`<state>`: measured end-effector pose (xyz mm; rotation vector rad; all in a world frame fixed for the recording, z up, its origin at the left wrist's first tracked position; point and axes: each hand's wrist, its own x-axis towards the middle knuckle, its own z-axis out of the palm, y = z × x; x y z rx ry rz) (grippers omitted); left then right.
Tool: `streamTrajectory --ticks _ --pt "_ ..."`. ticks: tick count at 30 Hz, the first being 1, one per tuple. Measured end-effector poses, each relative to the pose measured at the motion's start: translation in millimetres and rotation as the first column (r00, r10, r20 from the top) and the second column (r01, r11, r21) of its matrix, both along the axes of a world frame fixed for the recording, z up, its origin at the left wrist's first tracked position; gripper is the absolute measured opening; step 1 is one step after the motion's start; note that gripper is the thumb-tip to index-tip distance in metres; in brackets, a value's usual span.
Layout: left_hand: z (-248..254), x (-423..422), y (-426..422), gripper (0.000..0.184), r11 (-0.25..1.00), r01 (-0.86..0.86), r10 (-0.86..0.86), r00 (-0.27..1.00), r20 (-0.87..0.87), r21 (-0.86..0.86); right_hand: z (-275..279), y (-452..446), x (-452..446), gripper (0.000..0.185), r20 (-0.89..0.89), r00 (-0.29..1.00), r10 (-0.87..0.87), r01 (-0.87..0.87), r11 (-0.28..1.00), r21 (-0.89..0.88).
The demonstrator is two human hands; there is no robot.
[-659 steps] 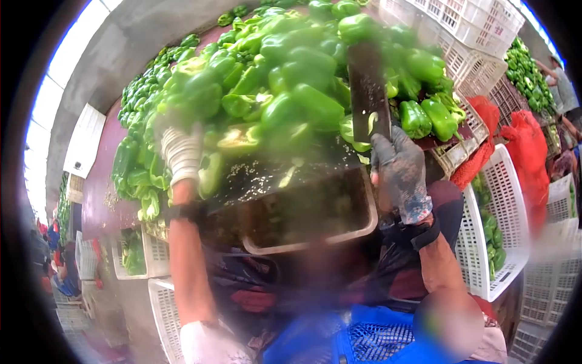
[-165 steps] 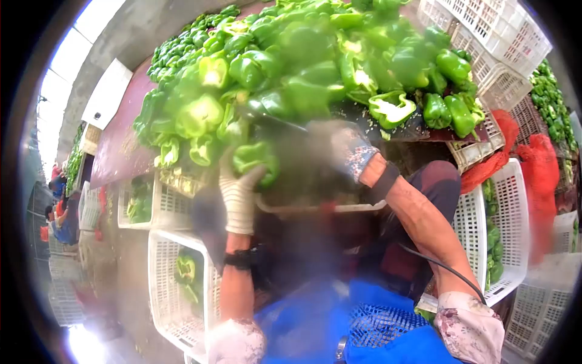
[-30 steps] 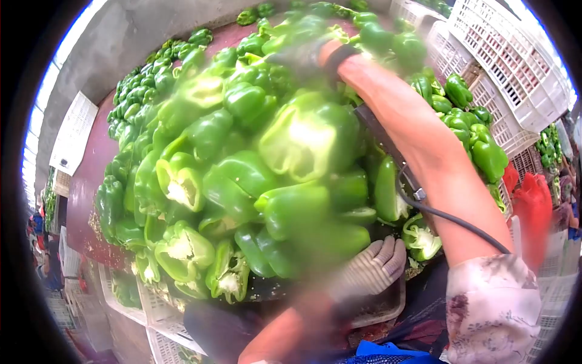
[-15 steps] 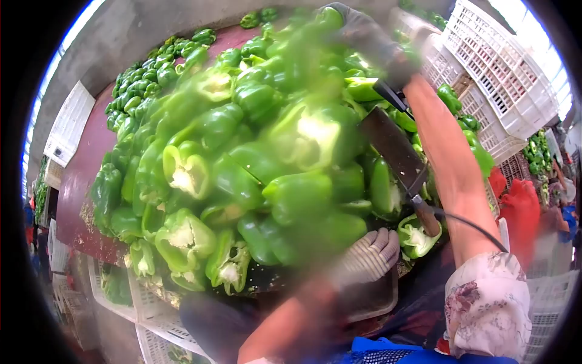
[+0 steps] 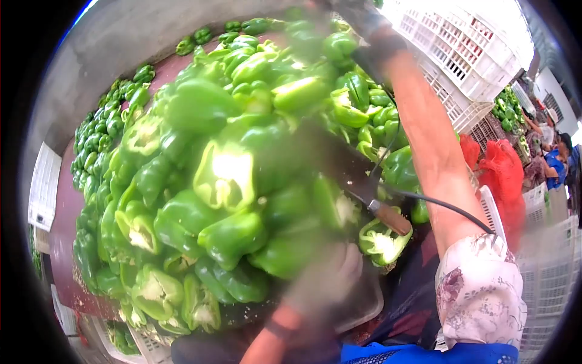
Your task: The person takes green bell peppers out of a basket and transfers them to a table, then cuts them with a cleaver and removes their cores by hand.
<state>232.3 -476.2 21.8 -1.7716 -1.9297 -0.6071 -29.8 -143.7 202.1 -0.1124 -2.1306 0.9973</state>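
A big heap of green bell peppers [image 5: 233, 239] fills the middle of the view, some whole and some cut open with pale cores showing. My left hand [image 5: 330, 273], in a light glove, is at the near edge of the heap and smeared by motion. My right hand [image 5: 364, 30], in a dark glove, stretches to the far side of the heap; its fingers are blurred and partly cut off by the frame. Between the hands lies a knife with a wooden handle [image 5: 390, 218] and a broad dark blade, its handle over a cut pepper half [image 5: 383, 244].
A black cord [image 5: 451, 210] crosses my right forearm. White plastic crates [image 5: 464, 51] are stacked at the upper right, with a red mesh sack [image 5: 503, 179] below. A grey wall [image 5: 121, 51] runs behind the heap. People [image 5: 555, 164] sit at the far right.
My right hand has reached farther toward the top of the view. The heap and knife appear shifted left as the view turned. My left hand is now more blurred.
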Motion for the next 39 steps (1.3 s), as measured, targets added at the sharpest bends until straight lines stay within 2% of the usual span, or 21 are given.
streamTrajectory --ticks 1,3,4,5,7,9,12,14,16,17,19,20,21,24,25,26,29,30,32,36,39 --pt "0.0 -1.7 2.7 0.032 1.000 0.002 -0.001 1.000 0.022 -0.028 -9.7 28.2 -7.1 0.038 0.043 0.996 -0.075 0.073 0.996 0.042" --pt "-5.1 -0.6 3.3 0.029 0.996 0.005 0.001 0.998 0.064 -0.088 -36.2 78.6 -30.8 0.037 0.199 0.952 -0.234 0.170 0.941 0.294" --pt "-7.6 -1.0 4.5 0.025 0.997 -0.057 0.056 0.998 -0.024 -0.060 -53.2 101.0 -48.4 0.042 0.250 0.898 -0.361 0.161 0.800 0.578" --pt "-19.4 0.8 7.9 0.025 0.992 0.006 0.005 0.996 0.092 -0.126 -69.8 122.7 -65.6 0.048 0.220 0.849 -0.480 0.118 0.578 0.808" --pt "-42.9 4.3 10.8 0.027 0.972 0.100 -0.034 0.955 0.294 -0.213 -74.3 77.8 -38.2 0.056 0.327 0.837 -0.439 0.228 0.823 0.520" --pt "-52.8 5.7 6.7 0.031 0.957 0.141 -0.010 0.891 0.454 -0.254 -87.4 75.2 -60.3 0.069 0.308 0.839 -0.449 0.150 0.735 0.661" --pt "-62.8 5.9 8.3 0.034 0.958 0.159 -0.092 0.959 0.269 -0.240 -97.7 75.5 -68.1 0.069 0.445 0.749 -0.491 0.142 0.775 0.616" --pt "-65.4 6.5 9.0 0.035 0.960 0.186 -0.132 0.960 0.248 -0.208 -129.4 119.0 -100.8 0.062 0.356 0.802 -0.479 0.024 0.621 0.783" --pt "-62.8 9.7 7.2 0.034 0.953 0.169 -0.116 0.971 0.211 -0.253 -126.8 139.1 -89.2 0.057 0.424 0.844 -0.328 -0.126 0.649 0.751" --pt "-56.2 8.9 4.7 0.034 0.939 0.144 -0.107 0.985 0.135 -0.312 -106.5 130.2 -57.6 0.055 0.515 0.840 -0.173 -0.227 0.749 0.623" --pt "-43.1 6.1 5.0 0.033 0.945 0.133 -0.079 0.979 0.187 -0.299 -63.7 99.7 -10.9 0.053 0.620 0.780 0.086 -0.339 0.890 0.304" --pt "-36.4 4.5 4.1 0.033 0.961 0.144 -0.065 0.946 0.316 -0.234 -46.1 80.9 7.3 0.054 0.644 0.741 0.191 -0.339 0.934 0.113" --pt "-32.6 4.1 4.1 0.033 0.972 0.134 -0.069 0.946 0.316 -0.191 -32.3 61.3 27.9 0.055 0.648 0.700 0.301 -0.326 0.941 -0.085" --pt "-15.8 0.6 11.1 0.035 0.996 0.078 -0.071 0.986 0.152 -0.041 -0.7 -5.1 114.3 0.063 0.373 0.784 0.497 -0.503 0.860 -0.088" --pt "-2.3 -1.6 15.4 0.036 0.998 0.055 -0.060 0.990 0.125 0.042 3.8 -22.9 141.0 0.063 0.388 0.761 0.519 -0.549 0.835 -0.041" --pt "40.4 -2.9 16.6 0.037 0.985 0.013 -0.048 0.977 0.208 0.170 4.6 -36.4 161.3 0.063 0.434 0.731 0.527 -0.584 0.811 0.000" --pt "31.0 16.9 7.0 0.034 0.885 -0.437 0.405 0.893 0.198 0.161 -8.5 -55.9 191.0 0.063 0.630 0.607 0.485 -0.676 0.731 0.088" --pt "49.4 6.8 10.2 0.031 0.822 -0.530 0.512 0.848 0.136 0.210 -12.6 -52.4 184.7 0.063 0.679 0.583 0.446 -0.683 0.722 0.112" --pt "71.3 -10.3 13.3 0.028 0.751 -0.624 0.628 0.776 0.058 0.216 -19.3 -34.6 149.3 0.063 0.663 0.679 0.316 -0.593 0.769 0.241" --pt "79.8 -24.9 13.0 0.033 0.755 -0.651 0.650 0.759 0.048 0.073 -44.7 19.4 24.5 0.063 0.503 0.864 -0.036 -0.283 0.792 0.541" --pt "56.0 -33.7 19.1 0.037 0.745 -0.634 0.638 0.768 0.057 0.208 -77.0 47.7 -51.6 0.063 0.489 0.844 -0.220 -0.180 0.743 0.644"
